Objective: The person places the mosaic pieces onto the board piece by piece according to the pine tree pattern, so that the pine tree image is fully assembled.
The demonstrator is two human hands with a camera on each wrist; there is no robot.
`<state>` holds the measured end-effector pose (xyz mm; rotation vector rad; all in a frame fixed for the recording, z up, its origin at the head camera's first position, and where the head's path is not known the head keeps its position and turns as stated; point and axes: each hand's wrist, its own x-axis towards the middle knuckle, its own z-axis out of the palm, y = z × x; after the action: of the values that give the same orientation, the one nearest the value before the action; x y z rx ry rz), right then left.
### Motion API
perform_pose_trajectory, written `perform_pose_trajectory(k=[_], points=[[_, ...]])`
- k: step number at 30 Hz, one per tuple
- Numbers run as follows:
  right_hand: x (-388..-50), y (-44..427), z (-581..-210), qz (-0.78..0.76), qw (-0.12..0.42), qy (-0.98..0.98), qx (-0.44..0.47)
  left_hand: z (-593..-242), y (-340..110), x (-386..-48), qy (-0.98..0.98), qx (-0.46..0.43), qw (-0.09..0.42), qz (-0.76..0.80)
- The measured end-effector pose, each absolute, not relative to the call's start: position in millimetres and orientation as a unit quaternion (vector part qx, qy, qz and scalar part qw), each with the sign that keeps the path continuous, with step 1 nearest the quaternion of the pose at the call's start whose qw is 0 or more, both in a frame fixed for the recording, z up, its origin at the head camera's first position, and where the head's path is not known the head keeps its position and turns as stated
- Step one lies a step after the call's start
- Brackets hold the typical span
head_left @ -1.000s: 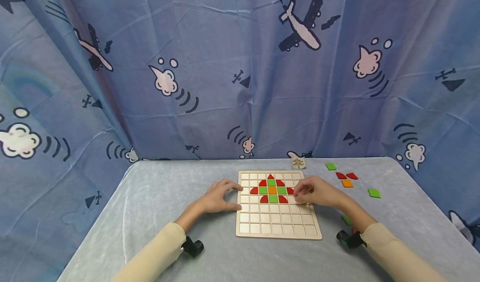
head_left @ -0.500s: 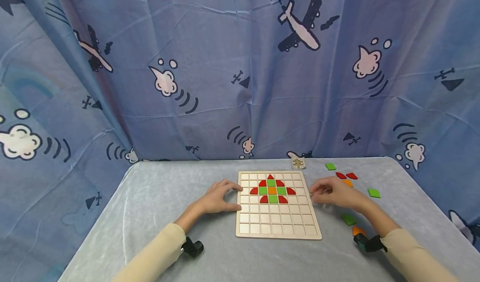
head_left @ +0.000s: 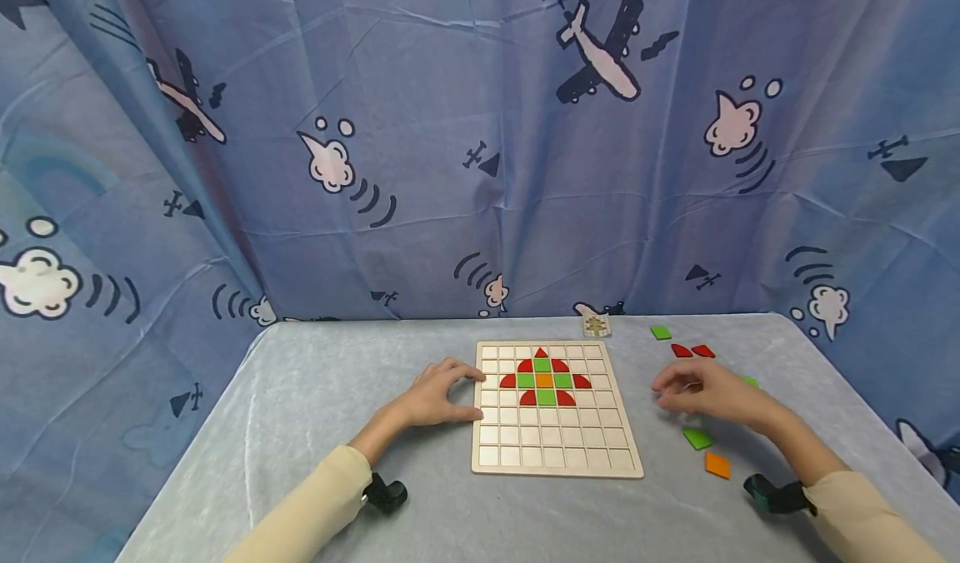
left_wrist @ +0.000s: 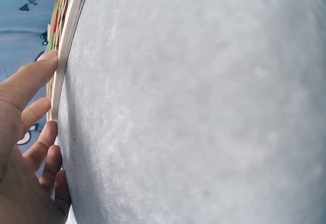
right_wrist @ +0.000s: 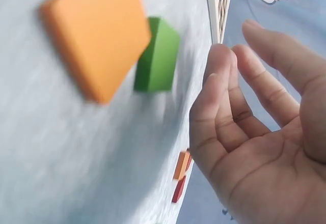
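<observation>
A square wooden grid board [head_left: 558, 442] lies on the table, bearing an inset pattern of red quarter-round and pointed tiles, green square tiles [head_left: 547, 397] and one orange tile [head_left: 544, 380] at its middle. My left hand [head_left: 433, 395] rests at the board's left edge, thumb and fingertips touching it, as the left wrist view also shows at the board's rim [left_wrist: 65, 56]. Right of the board, my right hand [head_left: 712, 394] hovers above the table with loosely bent fingers and holds nothing. Below it lie a loose green tile [head_left: 698, 439] and an orange tile [head_left: 717, 465], large in the right wrist view.
Beyond my right hand lie two red tiles [head_left: 692, 351] and a green tile [head_left: 661, 332]; another green tile [head_left: 750, 381] is partly covered by the hand. A small patterned card [head_left: 597, 325] sits behind the board. A blue printed curtain [head_left: 420, 171] hangs at the table's back edge.
My right hand has moved off the board to the right, uncovering the red tile at the pattern's right end and the loose green and orange tiles near the front. My left hand stays put.
</observation>
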<state>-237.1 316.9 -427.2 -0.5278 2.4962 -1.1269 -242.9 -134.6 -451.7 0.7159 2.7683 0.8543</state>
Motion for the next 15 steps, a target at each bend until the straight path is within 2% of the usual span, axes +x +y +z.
perform_pose_trajectory(k=[15], points=[[-217, 350, -435, -0.4, 0.205, 0.876, -0.177, -453, -135, -242, 0.927, 0.236, 0.08, 0.282]])
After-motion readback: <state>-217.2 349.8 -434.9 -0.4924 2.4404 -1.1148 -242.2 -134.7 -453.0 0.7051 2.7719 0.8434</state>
